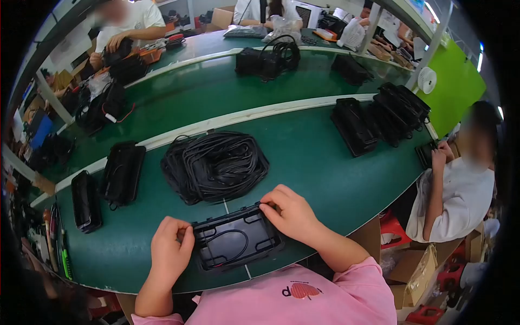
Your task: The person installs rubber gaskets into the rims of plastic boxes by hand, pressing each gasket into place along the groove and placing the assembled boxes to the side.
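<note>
A black rectangular plastic case lies in front of me at the table's near edge, its inside facing up. A thin black cable curves in a loop within it, with a bit of red near one end. My left hand pinches the case's far left corner with closed fingers. At the far right corner, my right hand has thumb and forefinger pinched on the rim. Just beyond the case sits a large coil of black cable.
More black cases stand to the left, near several hand tools. A group of black cases lies at the right. A raised white rail separates the green table from a green belt. A person sits at right; others work across.
</note>
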`<move>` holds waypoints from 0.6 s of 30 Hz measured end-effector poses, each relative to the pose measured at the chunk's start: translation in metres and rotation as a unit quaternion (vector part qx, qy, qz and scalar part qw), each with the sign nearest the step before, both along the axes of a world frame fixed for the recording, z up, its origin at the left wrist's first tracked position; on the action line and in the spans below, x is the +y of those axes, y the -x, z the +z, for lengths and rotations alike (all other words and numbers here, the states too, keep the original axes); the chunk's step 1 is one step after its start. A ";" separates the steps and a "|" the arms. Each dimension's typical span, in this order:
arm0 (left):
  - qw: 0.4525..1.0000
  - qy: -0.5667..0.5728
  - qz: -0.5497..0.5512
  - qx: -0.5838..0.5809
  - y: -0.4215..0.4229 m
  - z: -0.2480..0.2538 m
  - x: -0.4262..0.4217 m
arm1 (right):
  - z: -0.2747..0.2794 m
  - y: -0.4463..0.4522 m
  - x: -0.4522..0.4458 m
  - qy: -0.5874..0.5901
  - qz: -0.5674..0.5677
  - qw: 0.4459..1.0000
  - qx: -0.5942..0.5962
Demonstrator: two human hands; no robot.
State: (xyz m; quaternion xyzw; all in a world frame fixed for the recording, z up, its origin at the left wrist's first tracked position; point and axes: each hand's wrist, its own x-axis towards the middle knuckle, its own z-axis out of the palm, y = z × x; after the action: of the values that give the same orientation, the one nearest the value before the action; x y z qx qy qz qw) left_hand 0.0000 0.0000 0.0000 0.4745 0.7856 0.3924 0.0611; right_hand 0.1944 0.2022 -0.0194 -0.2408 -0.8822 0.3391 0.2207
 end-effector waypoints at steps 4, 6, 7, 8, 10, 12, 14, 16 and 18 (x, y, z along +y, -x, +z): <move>0.999 0.026 0.014 -0.017 0.007 0.007 0.000 | -0.006 0.004 0.002 0.044 -0.003 0.998 0.053; 0.997 0.024 0.022 -0.064 0.005 -0.002 -0.001 | -0.004 -0.002 0.003 0.067 0.005 0.996 0.056; 0.998 0.022 0.020 -0.056 0.006 -0.003 -0.004 | -0.004 -0.002 0.002 0.085 0.010 0.995 0.048; 0.993 0.032 0.028 -0.110 0.008 -0.005 -0.006 | -0.003 -0.002 0.003 0.101 0.014 0.994 0.041; 0.983 0.037 0.034 -0.178 0.012 -0.012 -0.005 | -0.008 -0.003 0.005 0.130 0.025 0.990 0.048; 0.977 0.023 0.031 -0.210 0.013 -0.015 -0.005 | -0.011 -0.004 0.008 0.139 0.029 0.988 0.063; 0.968 0.016 0.033 -0.248 0.014 -0.019 -0.007 | -0.013 -0.004 0.009 0.200 0.031 0.977 0.063; 0.953 0.025 0.027 -0.302 0.016 -0.017 -0.008 | -0.013 -0.005 0.011 0.212 0.030 0.975 0.057; 0.939 0.025 0.035 -0.342 0.013 -0.013 -0.008 | -0.018 -0.004 0.011 0.227 0.029 0.972 0.053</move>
State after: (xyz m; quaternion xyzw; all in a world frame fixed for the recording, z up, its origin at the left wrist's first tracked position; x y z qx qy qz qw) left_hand -0.0134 -0.0084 -0.0132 0.2821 0.7431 0.5131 0.3240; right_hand 0.1983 0.2127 -0.0373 -0.2408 -0.7759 0.5489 0.1967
